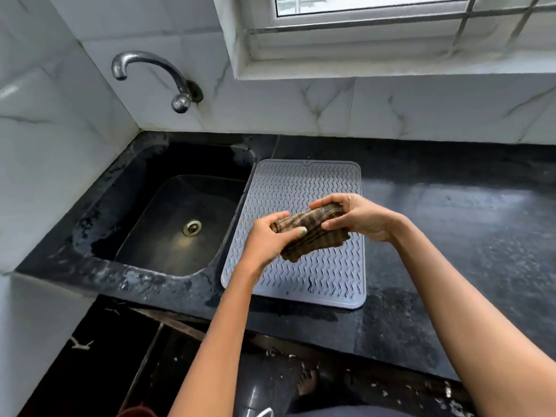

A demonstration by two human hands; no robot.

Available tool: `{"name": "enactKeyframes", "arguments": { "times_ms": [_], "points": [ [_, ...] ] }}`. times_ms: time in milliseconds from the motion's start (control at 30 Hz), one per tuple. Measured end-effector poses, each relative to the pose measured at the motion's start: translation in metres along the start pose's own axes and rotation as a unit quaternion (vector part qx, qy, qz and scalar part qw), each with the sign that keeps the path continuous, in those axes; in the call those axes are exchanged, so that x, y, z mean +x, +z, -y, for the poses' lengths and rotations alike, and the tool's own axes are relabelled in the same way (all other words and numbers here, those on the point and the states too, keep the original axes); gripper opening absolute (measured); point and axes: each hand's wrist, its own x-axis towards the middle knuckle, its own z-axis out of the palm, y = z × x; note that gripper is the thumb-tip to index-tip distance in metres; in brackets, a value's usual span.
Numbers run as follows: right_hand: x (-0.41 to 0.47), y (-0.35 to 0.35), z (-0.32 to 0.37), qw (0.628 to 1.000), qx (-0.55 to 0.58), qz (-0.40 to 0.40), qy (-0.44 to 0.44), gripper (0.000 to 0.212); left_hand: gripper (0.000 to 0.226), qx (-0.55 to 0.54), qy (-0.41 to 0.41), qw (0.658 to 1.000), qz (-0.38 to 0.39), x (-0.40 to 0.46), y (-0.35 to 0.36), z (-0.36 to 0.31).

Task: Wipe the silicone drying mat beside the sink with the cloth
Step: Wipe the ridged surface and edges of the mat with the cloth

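You stand at one black counter (451, 236) with one dark sink (180, 224). Just right of the sink lies one grey silicone drying mat (301, 182), ridged with wavy lines. Above its middle you hold one bunched brown striped cloth (313, 233): your left hand (270, 239) and right hand (358, 218) both have fingers clamped around it.

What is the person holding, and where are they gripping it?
A bunched brown cloth, gripped at its two ends: left hand on one, right hand on the other.
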Motion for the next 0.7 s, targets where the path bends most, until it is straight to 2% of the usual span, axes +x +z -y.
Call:
{"name": "enactKeyframes", "arguments": {
  "times_ms": [67, 167, 233, 267, 300, 367, 400, 433, 500, 567, 600, 633, 700],
  "points": [
    [0.002, -0.003, 0.007, 1.0, -0.019, 0.009, -0.003, 0.042, 0.063, 0.156, -0.017, 0.988, 0.004, 0.003, 0.0, -0.002],
    [0.003, -0.01, 0.019, 0.999, -0.001, 0.04, -0.007, 0.042, 0.07, 0.361, -0.043, 0.931, -0.035, 0.0, 0.008, -0.012],
    [0.004, -0.014, 0.024, 0.998, -0.004, 0.057, -0.013, 0.042, 0.084, 0.448, 0.006, 0.891, -0.076, -0.002, 0.019, -0.02],
    [0.005, -0.017, 0.028, 0.998, -0.006, 0.064, -0.015, 0.044, 0.09, 0.457, 0.046, 0.885, -0.07, 0.0, 0.025, -0.025],
    [0.006, -0.018, 0.031, 0.997, -0.004, 0.071, -0.016, 0.046, 0.09, 0.423, 0.075, 0.902, -0.036, 0.002, 0.03, -0.032],
    [0.007, -0.021, 0.037, 0.997, 0.001, 0.078, -0.009, 0.049, 0.067, 0.216, 0.082, 0.972, 0.049, 0.008, 0.037, -0.039],
    [0.008, -0.021, 0.038, 0.998, -0.004, 0.057, -0.004, 0.05, 0.05, 0.124, 0.073, 0.988, 0.055, 0.013, 0.039, -0.039],
    [0.01, -0.021, 0.037, 1.0, -0.019, 0.011, -0.002, 0.051, 0.037, 0.077, 0.065, 0.994, 0.03, 0.019, 0.041, -0.037],
    [0.018, -0.017, 0.027, 0.982, -0.081, -0.17, -0.027, 0.052, 0.023, 0.057, 0.033, 0.997, -0.028, 0.031, 0.045, -0.03],
    [0.027, -0.01, 0.011, 0.907, -0.14, -0.385, -0.098, 0.04, 0.015, 0.044, -0.004, 0.997, -0.06, 0.039, 0.051, -0.026],
    [0.031, -0.003, 0.002, 0.886, -0.144, -0.423, -0.12, 0.035, 0.011, 0.024, -0.023, 0.997, -0.068, 0.043, 0.054, -0.025],
    [0.034, 0.008, -0.005, 0.894, -0.138, -0.408, -0.126, 0.033, 0.008, -0.005, -0.041, 0.997, -0.066, 0.045, 0.056, -0.025],
    [0.04, 0.032, -0.016, 0.943, -0.098, -0.308, -0.079, 0.045, 0.018, -0.081, -0.075, 0.993, -0.038, 0.051, 0.061, -0.029]
  ]
}}
